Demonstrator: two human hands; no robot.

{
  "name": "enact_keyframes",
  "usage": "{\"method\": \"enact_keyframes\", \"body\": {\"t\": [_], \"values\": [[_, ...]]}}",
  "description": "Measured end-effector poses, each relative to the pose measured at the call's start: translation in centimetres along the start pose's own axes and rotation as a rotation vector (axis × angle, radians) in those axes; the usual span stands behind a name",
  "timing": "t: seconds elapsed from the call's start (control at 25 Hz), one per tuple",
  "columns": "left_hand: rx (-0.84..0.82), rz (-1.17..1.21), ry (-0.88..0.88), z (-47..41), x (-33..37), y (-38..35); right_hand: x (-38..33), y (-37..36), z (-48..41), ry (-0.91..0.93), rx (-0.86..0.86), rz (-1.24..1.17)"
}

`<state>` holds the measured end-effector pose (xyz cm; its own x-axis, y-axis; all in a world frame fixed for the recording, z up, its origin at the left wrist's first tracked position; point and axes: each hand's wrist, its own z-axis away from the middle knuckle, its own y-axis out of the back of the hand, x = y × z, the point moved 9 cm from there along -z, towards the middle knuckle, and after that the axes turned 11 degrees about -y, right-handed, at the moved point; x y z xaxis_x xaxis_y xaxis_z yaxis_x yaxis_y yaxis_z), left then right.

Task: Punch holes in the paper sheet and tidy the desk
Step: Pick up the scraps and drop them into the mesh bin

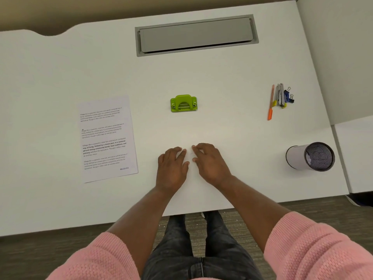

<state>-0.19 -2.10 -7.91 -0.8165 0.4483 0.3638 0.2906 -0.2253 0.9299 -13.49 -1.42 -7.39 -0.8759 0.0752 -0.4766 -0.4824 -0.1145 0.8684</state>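
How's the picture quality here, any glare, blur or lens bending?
Head view: soft even light, no hard glare on the desk; wide-angle bending curves its edges; paper sheet text is too small and soft to read fully; hole punch is sharp; fingertips slightly blurred.

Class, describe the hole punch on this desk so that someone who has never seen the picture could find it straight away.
Start at the long grey cable hatch set into the far side of the white desk. Come straight toward the person from it: the hole punch sits alone mid-desk, beyond both hands, with the printed sheet to its left. It is the only bright green thing there, squat and blocky.
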Motion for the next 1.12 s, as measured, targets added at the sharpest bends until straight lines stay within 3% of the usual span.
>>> {"method": "enact_keyframes", "body": {"t": [0.32,0.6,0.92,1.12], "values": [[0.042,0.072,0.062,-1.1,0.2,1.2,-0.9,0.3,-1.1,0.032,0.045,-0.002],[-0.002,0.083,0.082,-1.9,-0.3,1.2,-2.0,-0.3,-1.3,0.090,0.047,0.274],[0.014,0.049,0.068,-2.1,0.0,1.2,2.1,0.5,-1.0,-0.224,0.033,0.035],[0.017,-0.073,-0.091,-2.9,1.3,1.4,2.6,0.6,-1.2,-0.285,0.039,-0.005]]}}
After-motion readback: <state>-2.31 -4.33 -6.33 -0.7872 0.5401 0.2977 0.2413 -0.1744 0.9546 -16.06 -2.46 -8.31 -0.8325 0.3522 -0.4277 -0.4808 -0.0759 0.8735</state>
